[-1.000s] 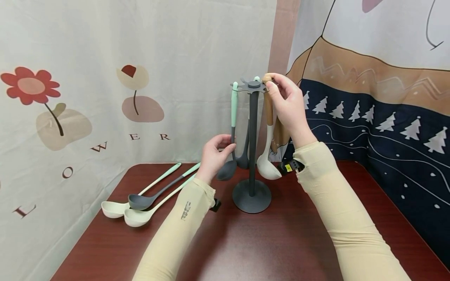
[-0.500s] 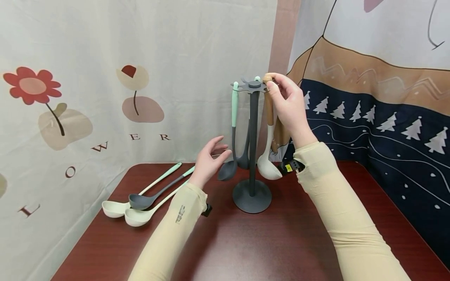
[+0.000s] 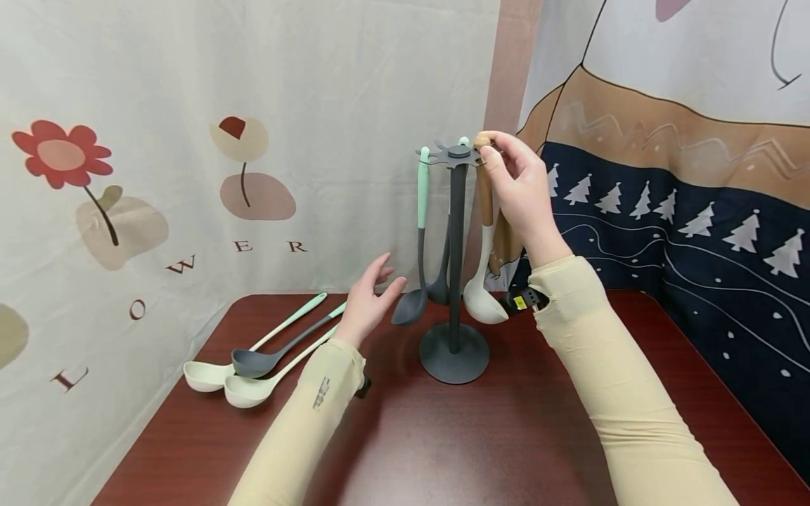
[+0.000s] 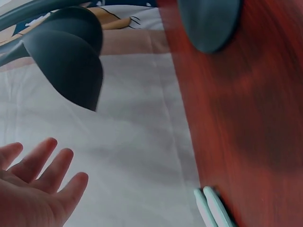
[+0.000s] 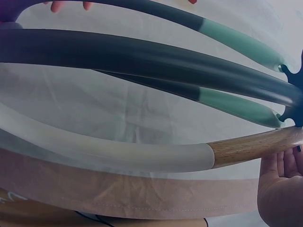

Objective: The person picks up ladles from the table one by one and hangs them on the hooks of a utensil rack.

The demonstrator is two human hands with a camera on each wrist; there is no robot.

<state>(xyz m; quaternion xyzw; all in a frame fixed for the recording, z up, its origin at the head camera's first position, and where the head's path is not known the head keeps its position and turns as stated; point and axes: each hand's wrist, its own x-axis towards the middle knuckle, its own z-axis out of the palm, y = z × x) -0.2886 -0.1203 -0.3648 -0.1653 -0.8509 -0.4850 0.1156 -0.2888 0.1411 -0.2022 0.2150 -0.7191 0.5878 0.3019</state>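
A dark grey stand (image 3: 455, 260) with a round base and a hooked top stands on the table. My right hand (image 3: 520, 184) pinches the top of a white ladle's wooden handle (image 5: 258, 145) at the stand's right hook; its white bowl (image 3: 484, 302) hangs below. On the left hook hangs a dark grey ladle (image 3: 422, 239) with a mint handle, and a second grey ladle (image 3: 441, 281) hangs behind the post. My left hand (image 3: 368, 301) holds nothing, fingers spread, just left of the hanging grey bowl (image 4: 68, 66) and apart from it.
On the table's left side lie a grey ladle (image 3: 254, 362) and two white ladles (image 3: 248, 392) with mint handles, bowls toward the near left. The dark red table (image 3: 506, 436) backs onto a printed curtain (image 3: 354, 126).
My left hand has let go of the hanging grey ladle's shaft and moved left and down, its fingers spreading. The right hand has stayed at the wooden handle.
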